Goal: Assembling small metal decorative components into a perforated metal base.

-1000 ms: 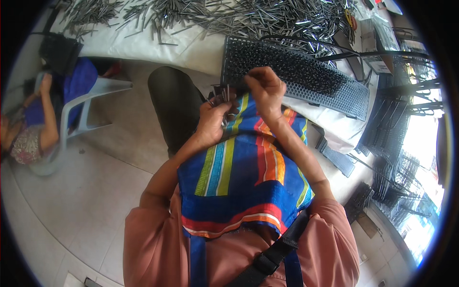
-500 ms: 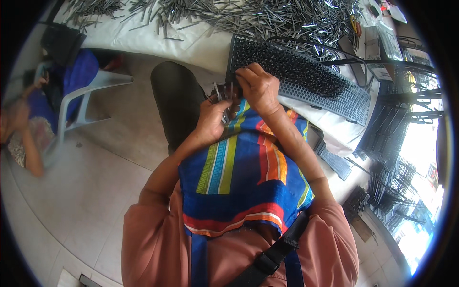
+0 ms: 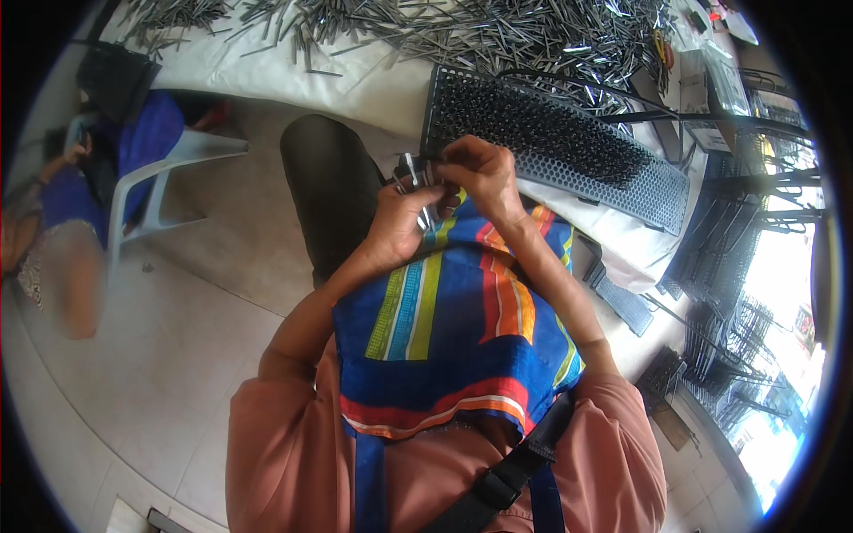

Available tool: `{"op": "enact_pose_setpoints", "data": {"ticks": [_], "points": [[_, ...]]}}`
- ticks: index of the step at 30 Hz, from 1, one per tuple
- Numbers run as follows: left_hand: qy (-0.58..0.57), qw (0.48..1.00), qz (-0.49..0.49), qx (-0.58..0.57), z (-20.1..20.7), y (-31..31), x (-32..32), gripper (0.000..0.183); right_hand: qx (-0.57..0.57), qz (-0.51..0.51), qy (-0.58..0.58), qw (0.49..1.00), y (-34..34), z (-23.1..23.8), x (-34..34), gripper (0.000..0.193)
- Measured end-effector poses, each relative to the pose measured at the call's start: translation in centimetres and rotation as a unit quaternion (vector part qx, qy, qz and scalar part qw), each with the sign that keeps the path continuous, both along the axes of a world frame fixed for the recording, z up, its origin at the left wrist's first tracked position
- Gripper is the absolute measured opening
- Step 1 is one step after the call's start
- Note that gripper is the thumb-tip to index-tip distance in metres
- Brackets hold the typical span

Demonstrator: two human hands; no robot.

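My left hand [image 3: 397, 218] is closed round several thin, shiny metal strips [image 3: 411, 171], which poke out above and below its fingers. Close against it, my right hand [image 3: 487, 178] has its thumb and fingertips pinched together by the strips' upper ends. Whatever lies between those fingertips is too small to make out. Just beyond the right hand, a black perforated tray [image 3: 662, 191] rests at a slant on the table edge. Small dark pieces [image 3: 542, 124] fill many of its holes; the holes at its right end and along its near edge are bare.
Loose metal strips [image 3: 498, 35] lie in a big heap on the white-covered table [image 3: 373, 89]. Orange-handled pliers [image 3: 662, 49] sit at the heap's right. Dark wire racks [image 3: 729, 231] stand at the right. To the left are a white plastic chair [image 3: 169, 169] and another person's arm [image 3: 80, 275].
My right hand has drawn back from the tray's near left edge, down toward the strips in my left hand. The left hand has shifted slightly right. The other person's arm at the left has moved.
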State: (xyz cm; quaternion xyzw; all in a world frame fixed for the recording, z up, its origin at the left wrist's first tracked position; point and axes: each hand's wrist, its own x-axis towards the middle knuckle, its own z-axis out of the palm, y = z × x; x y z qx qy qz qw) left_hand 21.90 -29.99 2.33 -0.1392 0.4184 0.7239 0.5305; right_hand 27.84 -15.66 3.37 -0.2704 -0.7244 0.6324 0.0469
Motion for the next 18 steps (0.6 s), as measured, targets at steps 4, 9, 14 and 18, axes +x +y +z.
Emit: {"op": "enact_pose_setpoints", "data": {"ticks": [4,9,14,18], "points": [[0.004,0.999,0.038,-0.022,-0.7,0.1,0.3,0.020,-0.061,-0.121,0.105,0.985,-0.1,-0.7,-0.1,0.012],[0.049,0.997,-0.012,-0.059,-2.0,-0.4,0.2,0.023,0.124,-0.184,0.134,0.966,-0.1,-0.9,-1.0,0.008],[0.042,0.998,-0.012,-0.045,-1.3,-0.3,0.0,0.026,0.417,-0.052,0.113,0.901,0.2,-1.4,-0.9,0.009],[0.021,0.999,-0.001,-0.037,-0.8,0.0,-0.1,0.023,0.457,-0.020,0.110,0.883,-0.1,-1.4,-0.6,0.011]]}}
